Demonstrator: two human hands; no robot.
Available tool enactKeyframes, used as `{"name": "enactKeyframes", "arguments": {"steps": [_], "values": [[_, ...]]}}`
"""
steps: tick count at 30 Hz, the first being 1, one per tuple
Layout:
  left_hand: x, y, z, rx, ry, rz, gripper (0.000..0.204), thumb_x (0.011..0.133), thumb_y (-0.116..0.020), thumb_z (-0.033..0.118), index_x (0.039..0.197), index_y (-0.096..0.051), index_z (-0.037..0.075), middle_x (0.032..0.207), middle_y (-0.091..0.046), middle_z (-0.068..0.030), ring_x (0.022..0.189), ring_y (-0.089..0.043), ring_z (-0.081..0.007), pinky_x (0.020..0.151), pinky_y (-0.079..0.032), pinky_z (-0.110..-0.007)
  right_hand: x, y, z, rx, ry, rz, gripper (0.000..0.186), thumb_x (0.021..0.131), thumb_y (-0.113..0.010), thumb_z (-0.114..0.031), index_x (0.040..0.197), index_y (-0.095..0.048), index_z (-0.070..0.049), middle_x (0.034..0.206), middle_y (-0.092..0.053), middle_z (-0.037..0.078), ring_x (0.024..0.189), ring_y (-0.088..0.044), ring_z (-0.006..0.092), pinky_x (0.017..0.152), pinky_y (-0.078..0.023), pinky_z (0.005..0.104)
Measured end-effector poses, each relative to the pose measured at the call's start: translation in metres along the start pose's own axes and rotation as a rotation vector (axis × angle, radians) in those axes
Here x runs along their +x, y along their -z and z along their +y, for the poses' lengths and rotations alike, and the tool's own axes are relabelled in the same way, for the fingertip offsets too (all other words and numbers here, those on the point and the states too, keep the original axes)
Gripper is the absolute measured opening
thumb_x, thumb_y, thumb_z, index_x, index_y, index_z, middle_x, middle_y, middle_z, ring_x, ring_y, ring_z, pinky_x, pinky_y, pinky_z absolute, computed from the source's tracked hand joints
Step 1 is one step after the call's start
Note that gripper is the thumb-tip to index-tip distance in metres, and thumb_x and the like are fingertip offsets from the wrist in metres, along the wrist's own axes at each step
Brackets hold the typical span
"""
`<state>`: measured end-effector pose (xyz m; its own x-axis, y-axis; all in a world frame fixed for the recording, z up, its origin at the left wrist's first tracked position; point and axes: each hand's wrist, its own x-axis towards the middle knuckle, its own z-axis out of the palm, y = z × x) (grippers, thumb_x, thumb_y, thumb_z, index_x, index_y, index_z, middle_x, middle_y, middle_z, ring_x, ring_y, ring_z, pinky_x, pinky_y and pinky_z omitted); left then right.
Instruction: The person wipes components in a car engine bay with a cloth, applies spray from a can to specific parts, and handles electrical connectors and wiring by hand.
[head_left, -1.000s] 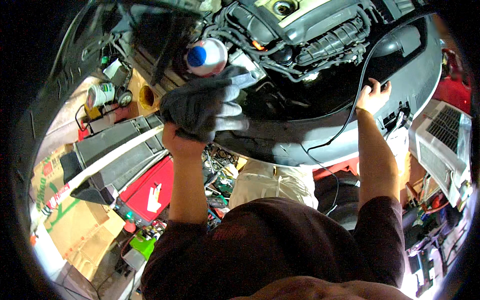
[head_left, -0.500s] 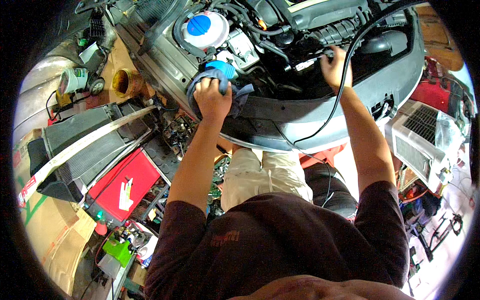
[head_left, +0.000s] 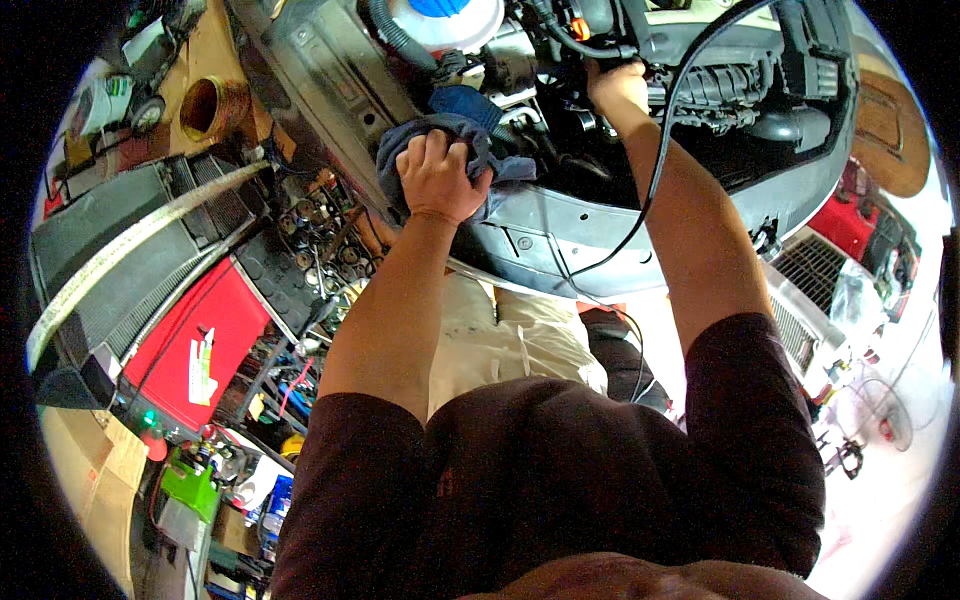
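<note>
My left hand (head_left: 442,178) is closed on a bunched grey-blue cloth (head_left: 398,148) at the front left edge of a car's engine bay. A blue piece (head_left: 466,106) sits just beyond the cloth. My right hand (head_left: 617,90) reaches deep among the engine parts, close to a black hose (head_left: 590,47) with an orange clip (head_left: 579,29). Its fingertips are hidden behind the parts, so what they touch cannot be made out. A white reservoir with a blue cap (head_left: 440,8) stands beyond my left hand, partly cut off by the picture's upper edge.
A black cable (head_left: 655,160) hangs across the grey front bumper (head_left: 540,240), near my right forearm. Radiators (head_left: 100,240), a red panel (head_left: 190,350) and loose metal parts (head_left: 325,230) lie at left. A white slatted unit (head_left: 800,300) stands at right.
My right hand has moved left and farther into the engine bay, and its fingers have gone out of sight. My left hand stays on the cloth. The view has shifted.
</note>
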<state>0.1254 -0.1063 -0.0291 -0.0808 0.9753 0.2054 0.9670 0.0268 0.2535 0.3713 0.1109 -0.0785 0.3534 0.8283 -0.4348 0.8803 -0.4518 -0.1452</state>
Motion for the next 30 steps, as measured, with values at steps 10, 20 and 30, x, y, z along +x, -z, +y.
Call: {"name": "enactKeyframes", "arguments": {"steps": [10,20,30], "values": [[0.002,-0.003,-0.005,-0.151,-0.006,0.057,0.04,0.059,-0.082,0.045,0.078,-0.065,0.015,0.098,-0.061,-0.0085,0.097,-0.06,-0.0345,0.08,-0.043,-0.05,0.002,0.019,0.009,-0.217,0.244,0.028,0.101,0.086,-0.073,-0.068,0.141,-0.04,0.01,0.127,-0.071,0.026,0.12,-0.069,0.0408,0.1,-0.056,0.0473],[0.001,-0.004,-0.007,-0.184,-0.019,0.092,0.037,0.061,-0.081,0.04,0.081,-0.066,0.013,0.102,-0.063,-0.011,0.097,-0.06,-0.0354,0.083,-0.043,-0.05,0.028,-0.002,0.023,-0.152,0.211,0.012,0.093,0.084,-0.077,-0.064,0.136,-0.044,0.006,0.123,-0.071,0.029,0.114,-0.072,0.0392,0.099,-0.057,0.0442],[0.002,-0.008,-0.002,-0.085,-0.003,0.045,0.037,0.061,-0.083,0.043,0.077,-0.064,0.015,0.099,-0.061,-0.0074,0.101,-0.059,-0.0334,0.083,-0.041,-0.05,0.011,0.01,0.007,-0.092,0.07,-0.039,0.093,0.086,-0.075,-0.063,0.14,-0.039,0.004,0.126,-0.07,0.028,0.115,-0.071,0.0417,0.1,-0.056,0.048]]}}
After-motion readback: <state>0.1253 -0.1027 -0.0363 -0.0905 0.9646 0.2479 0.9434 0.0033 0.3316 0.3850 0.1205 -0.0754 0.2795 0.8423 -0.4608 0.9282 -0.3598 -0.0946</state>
